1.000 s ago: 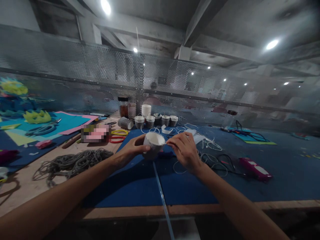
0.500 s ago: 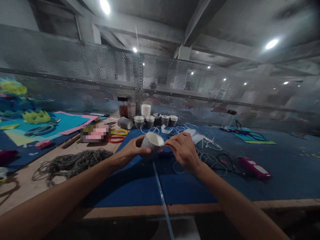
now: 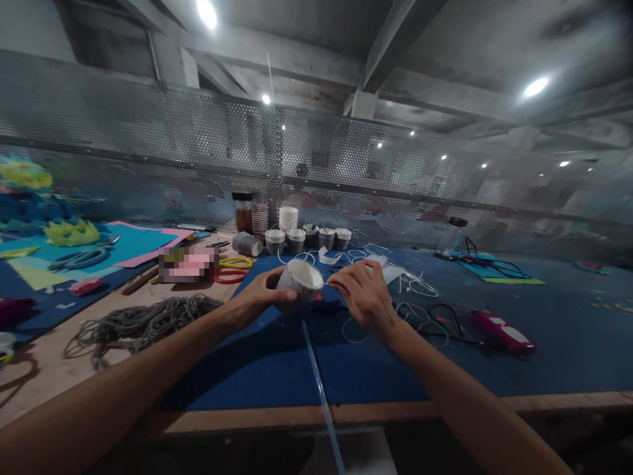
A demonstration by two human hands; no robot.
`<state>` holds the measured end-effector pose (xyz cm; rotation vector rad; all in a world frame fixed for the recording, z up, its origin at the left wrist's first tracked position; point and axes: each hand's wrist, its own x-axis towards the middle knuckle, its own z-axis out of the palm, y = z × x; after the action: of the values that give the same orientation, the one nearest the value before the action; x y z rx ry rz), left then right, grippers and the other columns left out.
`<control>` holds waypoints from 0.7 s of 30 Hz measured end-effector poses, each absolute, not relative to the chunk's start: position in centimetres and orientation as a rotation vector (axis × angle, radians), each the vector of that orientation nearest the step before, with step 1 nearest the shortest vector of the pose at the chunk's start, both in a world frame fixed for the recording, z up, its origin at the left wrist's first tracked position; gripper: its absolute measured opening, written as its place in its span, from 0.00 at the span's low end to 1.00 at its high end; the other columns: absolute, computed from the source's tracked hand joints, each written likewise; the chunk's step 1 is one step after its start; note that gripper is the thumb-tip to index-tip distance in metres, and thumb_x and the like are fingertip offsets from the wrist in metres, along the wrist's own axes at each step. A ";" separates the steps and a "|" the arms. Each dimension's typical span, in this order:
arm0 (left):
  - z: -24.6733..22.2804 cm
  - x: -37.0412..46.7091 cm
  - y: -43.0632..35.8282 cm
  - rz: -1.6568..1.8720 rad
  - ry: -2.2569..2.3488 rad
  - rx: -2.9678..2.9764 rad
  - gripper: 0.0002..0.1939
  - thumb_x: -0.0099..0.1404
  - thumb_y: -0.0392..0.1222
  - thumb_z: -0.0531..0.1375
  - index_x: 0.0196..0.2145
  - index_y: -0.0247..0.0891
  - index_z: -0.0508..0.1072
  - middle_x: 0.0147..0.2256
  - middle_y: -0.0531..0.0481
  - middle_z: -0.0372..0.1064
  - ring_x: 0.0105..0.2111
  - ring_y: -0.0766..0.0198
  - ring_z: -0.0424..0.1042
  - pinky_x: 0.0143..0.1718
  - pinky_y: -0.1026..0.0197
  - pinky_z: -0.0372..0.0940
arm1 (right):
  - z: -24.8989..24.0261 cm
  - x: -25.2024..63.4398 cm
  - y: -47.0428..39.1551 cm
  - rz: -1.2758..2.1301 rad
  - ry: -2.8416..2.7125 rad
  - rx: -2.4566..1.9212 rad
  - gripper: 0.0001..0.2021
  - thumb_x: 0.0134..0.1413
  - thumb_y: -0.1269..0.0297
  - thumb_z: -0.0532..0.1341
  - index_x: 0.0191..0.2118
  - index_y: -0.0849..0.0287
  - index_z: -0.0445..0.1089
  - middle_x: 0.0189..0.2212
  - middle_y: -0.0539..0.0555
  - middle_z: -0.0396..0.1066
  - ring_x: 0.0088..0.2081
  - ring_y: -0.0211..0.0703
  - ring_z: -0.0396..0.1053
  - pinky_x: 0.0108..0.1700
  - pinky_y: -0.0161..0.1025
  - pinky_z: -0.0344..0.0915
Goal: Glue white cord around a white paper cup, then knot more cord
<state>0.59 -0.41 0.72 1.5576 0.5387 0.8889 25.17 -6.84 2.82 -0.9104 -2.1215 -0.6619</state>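
Seen from the head camera, a person's left hand (image 3: 257,298) is wrapped around the side of a white paper cup (image 3: 299,282), fingers curled shut on its wall, holding it tilted with the open mouth facing up and toward the camera, above a blue felt mat (image 3: 277,369) that covers the surface (image 3: 49,369). The right hand (image 3: 364,297) sits just right of the cup, its thumb and forefinger pinched together at the cup's rim; what they pinch is too small to make out, though loose white string (image 3: 410,284) lies on the mat just beyond and to the right of that hand. Beyond both hands, against a perforated metal screen (image 3: 148,152), stands a row of small cups (image 3: 309,239) with a stack of white cups (image 3: 289,218) behind them and a dark-lidded jar (image 3: 244,211) just to their left. Farther right of the right hand lie a black cable (image 3: 445,316) and a magenta tool (image 3: 503,332). Left of the left hand rests a heap of grey cord (image 3: 143,316) on the bare wood, with red and yellow scissors handles (image 3: 232,269) beyond it, and well off to the left teal scissors (image 3: 74,257) on coloured felt sheets (image 3: 138,241).
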 end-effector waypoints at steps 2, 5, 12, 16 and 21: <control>0.6 0.5 -0.2 0.885 0.528 1.529 0.27 0.53 0.44 0.68 0.50 0.37 0.73 0.45 0.43 0.73 0.43 0.53 0.69 0.41 0.60 0.63 | 2.7 25.3 -6.6 -0.637 -2.073 -0.932 0.06 0.67 0.68 0.55 0.44 0.57 0.69 0.38 0.53 0.73 0.41 0.42 0.68 0.56 0.47 0.52; 0.6 0.4 -0.2 0.871 0.496 1.484 0.27 0.53 0.45 0.68 0.51 0.36 0.72 0.47 0.42 0.72 0.45 0.51 0.69 0.43 0.58 0.64 | 2.4 25.6 -5.9 -0.576 -1.978 -0.994 0.06 0.67 0.67 0.55 0.42 0.56 0.69 0.38 0.53 0.74 0.43 0.43 0.68 0.55 0.46 0.52; 1.5 0.6 -1.3 0.809 0.455 1.402 0.25 0.55 0.42 0.66 0.52 0.40 0.72 0.48 0.43 0.73 0.45 0.53 0.71 0.43 0.59 0.65 | 1.0 27.2 -3.2 -0.514 -1.959 -1.143 0.08 0.67 0.62 0.55 0.40 0.56 0.70 0.38 0.53 0.74 0.41 0.43 0.69 0.53 0.45 0.53; 1.3 0.6 -1.1 0.798 0.413 1.380 0.25 0.56 0.42 0.66 0.52 0.39 0.72 0.47 0.43 0.74 0.45 0.54 0.71 0.44 0.60 0.65 | 0.3 27.2 -1.9 -0.415 -1.947 -1.195 0.07 0.66 0.65 0.56 0.39 0.57 0.71 0.38 0.54 0.75 0.42 0.45 0.70 0.50 0.44 0.55; 1.1 0.2 -0.8 0.847 0.426 1.328 0.25 0.56 0.42 0.66 0.52 0.39 0.72 0.47 0.43 0.74 0.43 0.54 0.72 0.43 0.58 0.66 | 0.3 25.6 -0.4 -0.311 -2.039 -1.218 0.05 0.63 0.69 0.57 0.41 0.58 0.71 0.39 0.54 0.75 0.42 0.44 0.71 0.47 0.41 0.59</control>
<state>0.23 -0.83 1.05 1.3284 0.4259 0.8469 25.57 -0.38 0.26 -1.2180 -2.0388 -0.3107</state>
